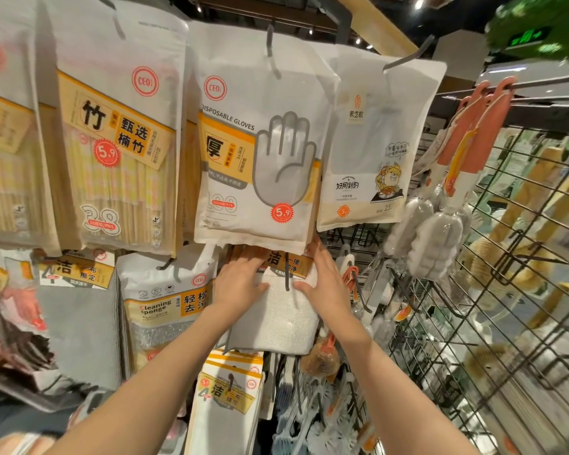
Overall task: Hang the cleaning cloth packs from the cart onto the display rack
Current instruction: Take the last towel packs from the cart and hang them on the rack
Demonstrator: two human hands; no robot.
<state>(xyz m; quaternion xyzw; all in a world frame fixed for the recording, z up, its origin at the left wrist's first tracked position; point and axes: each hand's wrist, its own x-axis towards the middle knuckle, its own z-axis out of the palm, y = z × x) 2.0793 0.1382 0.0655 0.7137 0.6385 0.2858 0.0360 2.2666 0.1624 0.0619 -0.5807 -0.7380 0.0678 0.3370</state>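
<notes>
A cleaning cloth pack (276,318), grey-white cloth with an orange label strip on top, hangs at the middle of the display rack on a dark hook (287,274) that pokes through its header. My left hand (240,284) presses on the pack's upper left and my right hand (326,284) holds its upper right edge. The pack's top is partly hidden behind a disposable gloves bag (260,159) above. Another cloth pack (227,402) hangs below, and a third (76,310) at the left. The cart is out of view.
Chopstick packs (112,165) and a second gloves bag (372,152) hang on the top row. A cleaning sponge pack (165,310) sits left of my hands. Bottle brushes (440,231) hang on the wire grid (506,290) at right.
</notes>
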